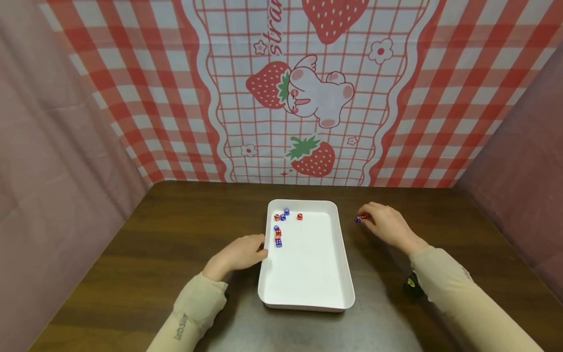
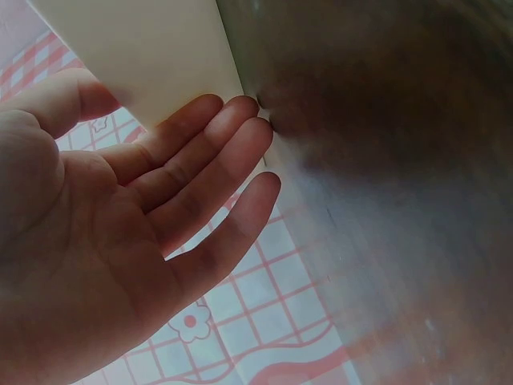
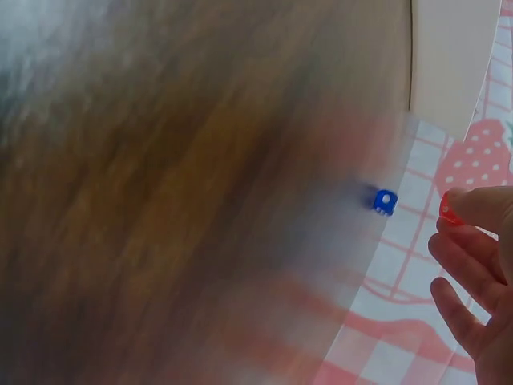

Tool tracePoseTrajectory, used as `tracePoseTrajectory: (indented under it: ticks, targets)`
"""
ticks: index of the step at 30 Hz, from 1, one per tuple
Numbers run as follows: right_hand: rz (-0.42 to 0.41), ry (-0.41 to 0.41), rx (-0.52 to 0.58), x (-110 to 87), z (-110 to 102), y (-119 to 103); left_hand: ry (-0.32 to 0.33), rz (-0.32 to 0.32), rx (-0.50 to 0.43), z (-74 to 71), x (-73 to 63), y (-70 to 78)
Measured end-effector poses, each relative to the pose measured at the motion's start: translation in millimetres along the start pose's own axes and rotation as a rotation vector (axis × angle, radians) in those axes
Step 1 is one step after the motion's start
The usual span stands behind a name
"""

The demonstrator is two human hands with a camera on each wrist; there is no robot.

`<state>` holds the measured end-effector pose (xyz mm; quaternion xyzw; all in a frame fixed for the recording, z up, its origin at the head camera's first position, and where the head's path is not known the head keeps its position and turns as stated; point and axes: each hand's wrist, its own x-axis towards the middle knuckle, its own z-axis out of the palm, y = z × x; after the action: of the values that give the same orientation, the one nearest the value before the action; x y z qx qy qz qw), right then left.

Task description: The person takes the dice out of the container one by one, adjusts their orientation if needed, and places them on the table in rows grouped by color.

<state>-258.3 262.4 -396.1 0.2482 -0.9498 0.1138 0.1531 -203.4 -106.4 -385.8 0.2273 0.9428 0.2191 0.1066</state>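
Observation:
My right hand pinches a red die between thumb and forefinger, to the right of a white tray. On the table by those fingertips lies a blue die. With its fingers loosely extended, my left hand touches the outside of the tray's left wall. Inside the tray, red and blue dice form a short column along the left side. Farther back sit two blue dice close together, a red die beside them and another red die a little to the right.
The brown wooden table ends at a checked cloth backdrop with strawberry prints. Pink curtains hang on both sides. A small dark object shows beneath the right sleeve.

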Motion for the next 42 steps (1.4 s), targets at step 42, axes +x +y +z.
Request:
tracePoseTrajectory:
  ticks: [42]
  targets:
    - [0.102, -0.152, -0.081, 6.0, 11.5, 23.6, -0.016, 0.001, -0.006, 1.2, 1.8, -6.5]
